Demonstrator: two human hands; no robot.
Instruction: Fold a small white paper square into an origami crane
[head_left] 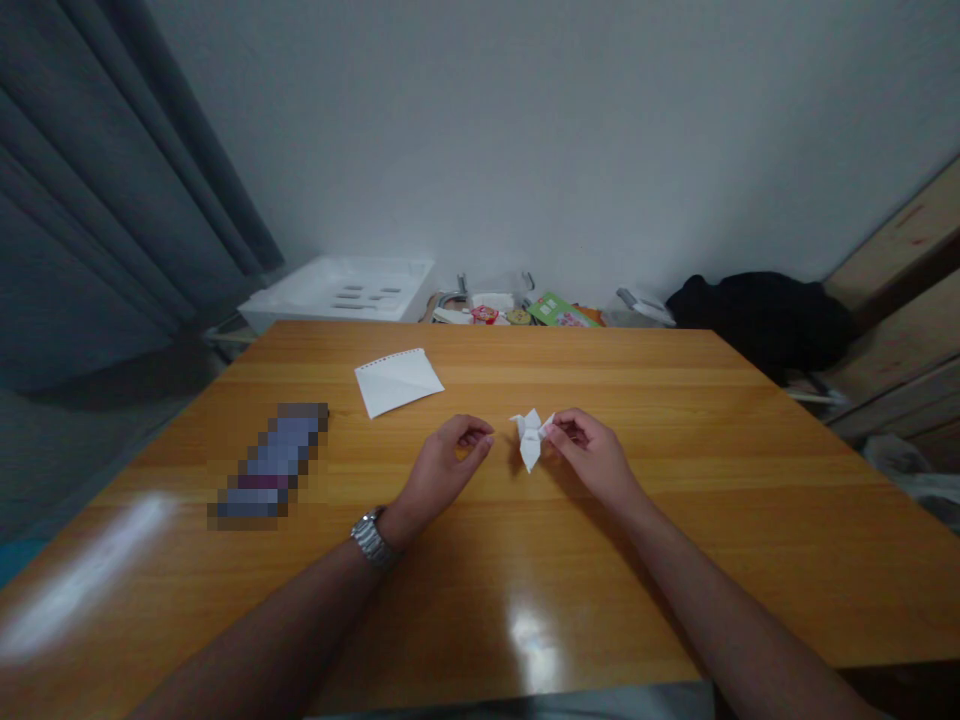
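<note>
A small folded white paper figure (530, 437) stands on the wooden table (675, 420) near its middle. My right hand (590, 455) pinches the figure's right side between thumb and fingers. My left hand (442, 467) rests on the table just left of the figure, fingers curled together, a small gap away from the paper, with nothing visible in it. A metal watch (373, 539) sits on my left wrist.
A folded white sheet torn from a pad (397, 381) lies farther back on the left. A blurred-out flat object (271, 465) lies at left. Behind the table are a white tray (341, 287), small clutter (525, 310), a black bag (757, 315) and grey curtains (90, 200).
</note>
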